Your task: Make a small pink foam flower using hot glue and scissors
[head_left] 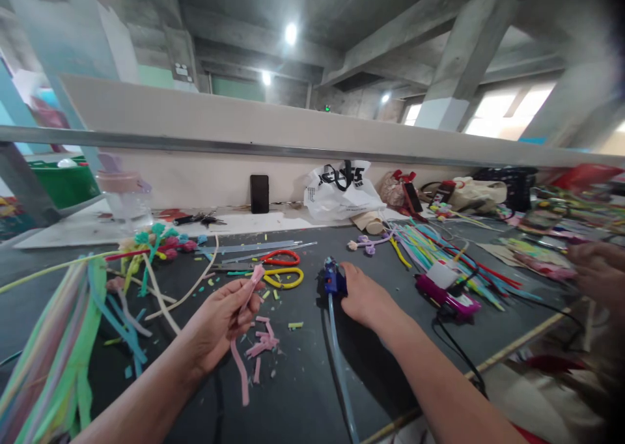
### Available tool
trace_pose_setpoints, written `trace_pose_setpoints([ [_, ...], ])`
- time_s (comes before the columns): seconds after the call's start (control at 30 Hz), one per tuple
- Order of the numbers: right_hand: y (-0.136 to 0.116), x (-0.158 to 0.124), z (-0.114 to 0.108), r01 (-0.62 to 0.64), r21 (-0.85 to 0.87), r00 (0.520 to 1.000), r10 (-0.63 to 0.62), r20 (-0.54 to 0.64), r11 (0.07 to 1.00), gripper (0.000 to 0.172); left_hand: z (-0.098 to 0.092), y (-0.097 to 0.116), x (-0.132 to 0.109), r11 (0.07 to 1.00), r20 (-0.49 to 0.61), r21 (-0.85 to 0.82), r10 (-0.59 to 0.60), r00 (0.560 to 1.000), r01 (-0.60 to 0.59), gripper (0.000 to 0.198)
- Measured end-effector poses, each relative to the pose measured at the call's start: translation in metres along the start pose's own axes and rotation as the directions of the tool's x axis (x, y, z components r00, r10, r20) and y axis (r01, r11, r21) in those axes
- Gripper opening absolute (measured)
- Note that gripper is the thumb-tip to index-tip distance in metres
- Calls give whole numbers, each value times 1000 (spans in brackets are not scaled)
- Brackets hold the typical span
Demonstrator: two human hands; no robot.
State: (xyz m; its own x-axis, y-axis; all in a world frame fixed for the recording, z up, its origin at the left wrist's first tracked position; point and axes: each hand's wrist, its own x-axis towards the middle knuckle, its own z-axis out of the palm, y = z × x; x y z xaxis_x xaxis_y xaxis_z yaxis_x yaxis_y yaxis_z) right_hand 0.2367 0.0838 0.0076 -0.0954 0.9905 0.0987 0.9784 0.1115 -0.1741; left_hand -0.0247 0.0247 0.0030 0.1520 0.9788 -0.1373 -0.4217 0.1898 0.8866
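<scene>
My left hand (229, 315) is closed in a pinch around a pink chenille strip (239, 366); a folded pink end sticks up past the fingertips and a long tail hangs below. Several short pink chenille pieces (263, 342) lie on the table just right of this hand. My right hand (367, 299) grips a blue glue gun (332, 278), its fingers partly hidden behind the body. From the back of the gun a long, clear glue stick (338, 359) runs toward me. Scissors (283, 277) with one red and one yellow handle loop lie between the hands.
Chenille bundles lie at left (68, 340) and right (434, 245). A magenta glue gun (448, 297) with a black cord rests right. A phone (259, 194) and a white bag (342, 193) stand by the back panel (205, 164). Another person's hand (598, 268) is at far right.
</scene>
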Motion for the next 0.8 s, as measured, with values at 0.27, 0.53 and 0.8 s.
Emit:
trace_pose_setpoints([
  [0.27, -18, -16, -21, 85, 735, 995, -22, -95, 673, 30, 4, 2, -4, 1000, 46, -1, -3, 999, 3, 23],
  [0.53, -58, -57, -6, 360, 658, 933, -246, -263, 661, 16, 4, 0, -4, 1000, 72, -15, 6, 997, -5, 21],
  [0.8, -65, -57, -8, 517, 489, 854, -390, -344, 702, 21, 4, -1, -5, 1000, 81, -5, 5, 997, -5, 22],
])
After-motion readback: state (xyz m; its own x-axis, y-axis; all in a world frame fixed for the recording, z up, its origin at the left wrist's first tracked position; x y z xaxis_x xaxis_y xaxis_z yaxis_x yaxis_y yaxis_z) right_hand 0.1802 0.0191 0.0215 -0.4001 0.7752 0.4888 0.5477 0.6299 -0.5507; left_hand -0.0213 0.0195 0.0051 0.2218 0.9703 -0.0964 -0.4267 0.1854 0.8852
